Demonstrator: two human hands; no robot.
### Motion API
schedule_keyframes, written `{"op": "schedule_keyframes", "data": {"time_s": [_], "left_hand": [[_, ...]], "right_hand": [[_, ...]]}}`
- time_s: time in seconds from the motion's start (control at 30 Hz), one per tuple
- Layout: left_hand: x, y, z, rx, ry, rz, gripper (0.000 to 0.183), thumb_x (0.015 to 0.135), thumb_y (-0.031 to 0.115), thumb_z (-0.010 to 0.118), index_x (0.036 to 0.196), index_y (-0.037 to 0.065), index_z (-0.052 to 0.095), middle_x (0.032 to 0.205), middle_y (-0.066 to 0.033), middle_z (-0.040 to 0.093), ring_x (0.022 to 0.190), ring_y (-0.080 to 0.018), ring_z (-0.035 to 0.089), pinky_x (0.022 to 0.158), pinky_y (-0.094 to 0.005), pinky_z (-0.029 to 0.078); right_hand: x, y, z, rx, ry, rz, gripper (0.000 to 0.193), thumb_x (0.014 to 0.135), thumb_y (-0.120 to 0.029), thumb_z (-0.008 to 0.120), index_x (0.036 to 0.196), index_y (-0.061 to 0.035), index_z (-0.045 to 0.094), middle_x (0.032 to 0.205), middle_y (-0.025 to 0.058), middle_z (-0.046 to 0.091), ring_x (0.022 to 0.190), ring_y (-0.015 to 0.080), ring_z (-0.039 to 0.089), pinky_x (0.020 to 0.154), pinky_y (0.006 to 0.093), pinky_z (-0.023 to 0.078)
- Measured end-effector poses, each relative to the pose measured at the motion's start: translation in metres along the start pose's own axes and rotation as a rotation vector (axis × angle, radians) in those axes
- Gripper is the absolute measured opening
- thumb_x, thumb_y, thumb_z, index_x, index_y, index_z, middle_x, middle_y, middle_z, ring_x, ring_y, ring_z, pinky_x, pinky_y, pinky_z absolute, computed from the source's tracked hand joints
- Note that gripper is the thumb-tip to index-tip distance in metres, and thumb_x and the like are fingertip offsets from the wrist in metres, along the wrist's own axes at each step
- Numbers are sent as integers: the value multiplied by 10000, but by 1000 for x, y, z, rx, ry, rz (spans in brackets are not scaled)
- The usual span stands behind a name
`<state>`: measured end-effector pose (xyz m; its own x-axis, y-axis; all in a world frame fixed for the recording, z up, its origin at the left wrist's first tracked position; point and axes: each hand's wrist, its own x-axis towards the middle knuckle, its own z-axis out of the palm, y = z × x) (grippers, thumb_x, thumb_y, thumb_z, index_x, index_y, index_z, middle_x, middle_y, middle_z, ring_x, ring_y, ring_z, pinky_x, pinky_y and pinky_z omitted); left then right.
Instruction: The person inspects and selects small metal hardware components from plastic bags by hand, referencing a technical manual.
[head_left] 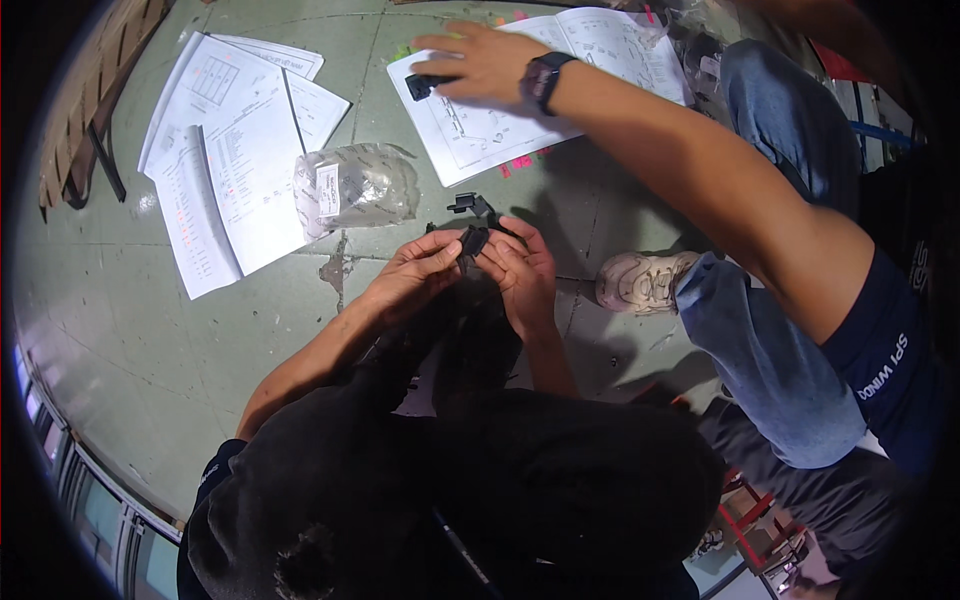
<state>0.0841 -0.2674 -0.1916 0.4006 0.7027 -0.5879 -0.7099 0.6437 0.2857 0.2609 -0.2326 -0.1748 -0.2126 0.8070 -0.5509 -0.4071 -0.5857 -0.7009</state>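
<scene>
My left hand (pixel 425 262) pinches a small black plastic piece (pixel 473 241) between thumb and fingers. From the other side, my right hand (pixel 522 272) closes on the same spot, its fingertips against that piece. A black angled bracket (pixel 470 204) sticks out just beyond my right fingers and seems to be gripped by them. Whether bracket and piece are joined I cannot tell. Ahead lies an open booklet of drawings (pixel 465 160), with a co-worker's hand (pixel 475 65) resting on it over another small black part (pixel 425 86).
A clear plastic bag (pixel 370 190) with a label overlaps printed sheets (pixel 240 180) on the green floor (pixel 110 300). The co-worker's arm (pixel 690 165) reaches across from the right, above a light shoe (pixel 645 282). A wooden pallet (pixel 85 110) stands at far left.
</scene>
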Motion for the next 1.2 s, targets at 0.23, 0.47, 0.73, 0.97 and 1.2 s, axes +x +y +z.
{"op": "schedule_keyframes", "data": {"time_s": [0.23, 0.47, 0.73, 0.97, 1.2], "left_hand": [[2, -4, 4, -1, 59, 14, 233, 929, 191, 616, 1145, 105, 611, 1010, 54, 620, 861, -37, 546, 816, -193, 461], [2, -4, 5, -20, 69, 26, 257, 928, 170, 614, 1170, 85, 592, 1022, 15, 639, 897, -69, 592, 825, -220, 483], [7, -1, -1, 103, 76, 142, 267, 920, 135, 623, 1172, 59, 576, 1006, -11, 648, 882, -92, 615, 808, -229, 492], [11, -6, -6, 190, 44, 220, 226, 932, 142, 607, 1137, 50, 582, 983, -10, 642, 884, -91, 610, 797, -228, 487], [4, 1, 6, 231, 66, 131, 195, 945, 158, 590, 1109, 52, 584, 973, 5, 634, 885, -68, 583, 797, -227, 489]], "right_hand": [[1, -1, 1, -92, -53, -63, 310, 937, -21, 492, 1245, 11, 474, 1177, 146, 587, 1067, 197, 590, 923, 307, 487], [3, 2, 1, -87, -70, -108, 365, 849, 67, 596, 1198, 9, 507, 1077, 103, 617, 1004, 149, 592, 913, 269, 467], [0, -2, 2, -233, -65, -154, 373, 793, 110, 644, 1135, 4, 538, 993, 71, 615, 949, 129, 599, 863, 239, 477], [-2, 1, 3, -263, -27, -160, 356, 773, 110, 676, 1089, -1, 556, 944, 47, 615, 884, 101, 602, 806, 212, 491], [-5, -2, 4, -282, -32, -170, 342, 778, 109, 675, 1079, -9, 562, 939, 41, 613, 889, 104, 602, 812, 222, 494]]}}
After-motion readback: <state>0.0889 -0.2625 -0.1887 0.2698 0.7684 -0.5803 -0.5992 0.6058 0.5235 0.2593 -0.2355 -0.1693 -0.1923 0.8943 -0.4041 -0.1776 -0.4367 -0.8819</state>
